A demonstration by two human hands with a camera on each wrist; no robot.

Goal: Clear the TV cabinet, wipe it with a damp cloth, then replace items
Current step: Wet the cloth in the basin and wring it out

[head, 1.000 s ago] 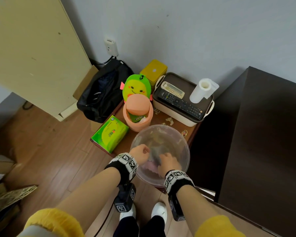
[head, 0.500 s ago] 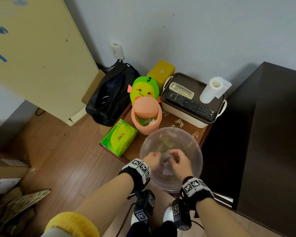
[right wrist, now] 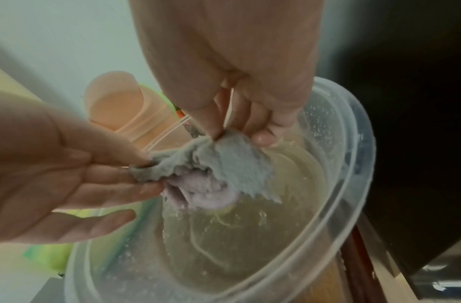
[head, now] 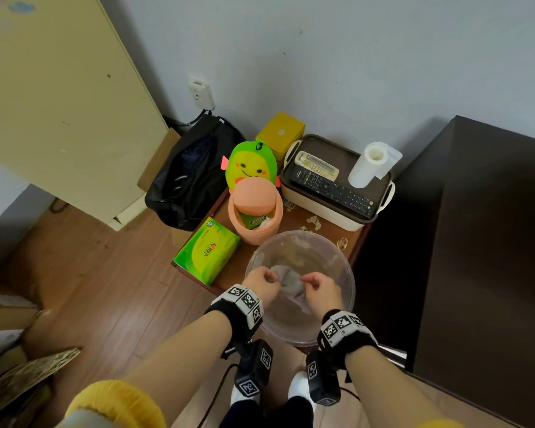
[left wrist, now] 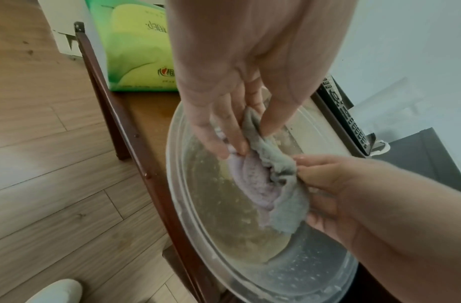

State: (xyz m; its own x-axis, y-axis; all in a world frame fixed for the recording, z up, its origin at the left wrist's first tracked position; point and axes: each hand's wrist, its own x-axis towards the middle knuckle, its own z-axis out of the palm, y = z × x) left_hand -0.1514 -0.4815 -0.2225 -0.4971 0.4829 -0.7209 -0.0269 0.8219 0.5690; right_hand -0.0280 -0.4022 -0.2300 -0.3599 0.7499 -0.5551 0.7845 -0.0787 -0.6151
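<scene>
A wet grey-and-lilac cloth (head: 288, 281) (left wrist: 270, 180) (right wrist: 211, 172) hangs over a clear plastic basin (head: 346, 273) (left wrist: 182, 205) (right wrist: 353, 155) holding shallow cloudy water. My left hand (head: 264, 281) (left wrist: 239, 135) pinches one end of the cloth between thumb and fingers. My right hand (head: 317, 287) (right wrist: 239, 131) pinches the other end. The cloth is stretched slightly between the two hands, above the water. The basin stands on the near end of a small brown wooden table (head: 294, 220). The dark TV cabinet (head: 488, 242) is to the right, its top bare.
On the table: a green tissue pack (head: 206, 250), a peach bin (head: 255, 216), a green plush toy (head: 250, 163), a yellow tin (head: 280, 134), and a cream tray (head: 334, 208) with two remotes (head: 331, 188) and a paper roll (head: 369, 165). A black bag (head: 192, 177) lies on the floor.
Both hands have lifted the cloth out of the basin's bottom and moved apart, spreading it between them. My head view has shifted so the table sits further right.
</scene>
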